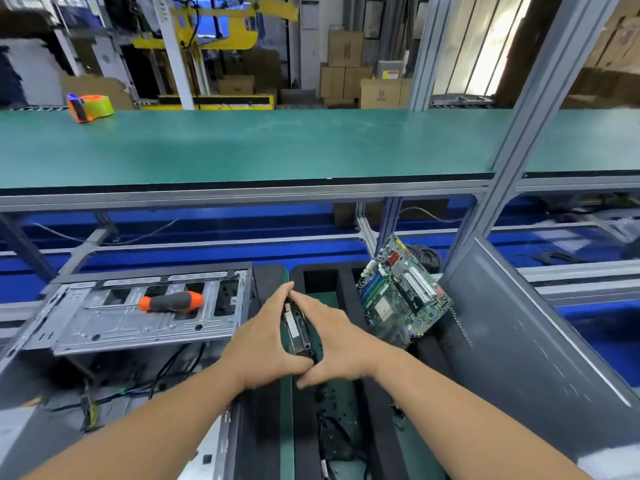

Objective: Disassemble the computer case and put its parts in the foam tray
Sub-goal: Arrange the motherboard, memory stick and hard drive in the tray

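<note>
Nearest, black cables (332, 441) snake through the bottom of the black foam tray (377, 424), its soft walls framing green-floored slots. Just above, both hands meet over the tray: the left hand (263, 341) and right hand (332, 337) clasp a flat, dark drive-like part (298, 332) on edge between them, each grip pressed flat along its side with the thumbs closing underneath. To the left lies the computer case (138, 317), bare stamped grey metal, with an orange-and-black screwdriver (166, 302) resting across it. To the right a green motherboard (403, 292) leans tilted in the tray, and a grey side panel (526, 344) stands against the frame. Farther back, a green table (277, 147) carries an orange tape dispenser (88, 107).
</note>
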